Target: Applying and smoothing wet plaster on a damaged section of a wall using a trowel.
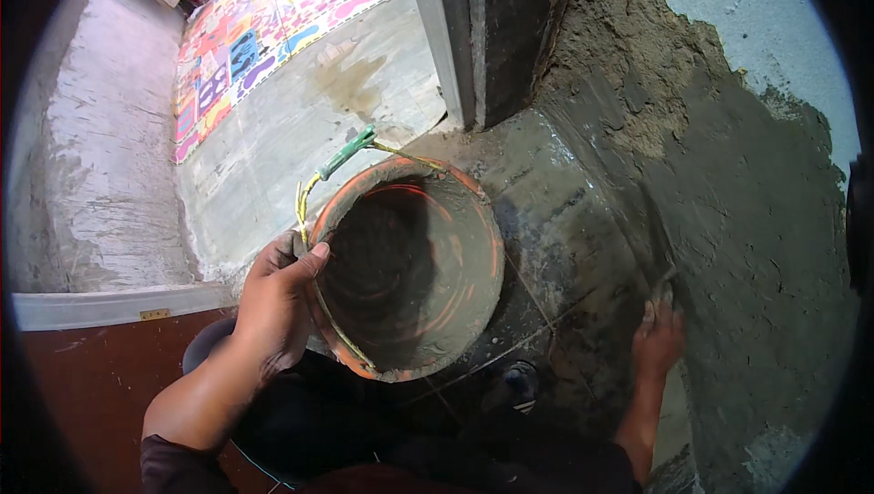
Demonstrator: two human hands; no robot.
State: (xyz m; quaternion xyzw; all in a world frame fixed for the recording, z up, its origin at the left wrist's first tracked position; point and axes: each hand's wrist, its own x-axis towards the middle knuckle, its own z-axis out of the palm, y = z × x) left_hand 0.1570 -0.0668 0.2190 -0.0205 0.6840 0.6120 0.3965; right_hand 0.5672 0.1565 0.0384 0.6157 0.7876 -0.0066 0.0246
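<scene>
My left hand [284,298] grips the rim of an orange bucket [499,253], thumb over the edge. Grey mortar [446,289] coats the bucket's inside wall and rim, and its bottom lies in shadow. The bucket's rope handle with a green grip [346,153] rests against the far left rim. At the foot of the wall on the right, my right hand [658,335] is closed on what looks like a trowel [657,230], its thin dark edge against the wet mortar. The hand hides most of the tool's handle.
Wet grey mortar covers the lower wall [756,221], rougher near the dark door frame [514,30]. Dark wet floor tiles [555,221] lie between bucket and wall. Beyond the doorway is a concrete floor with a colourful mat [264,34]. A brown door panel [109,385] stands at left.
</scene>
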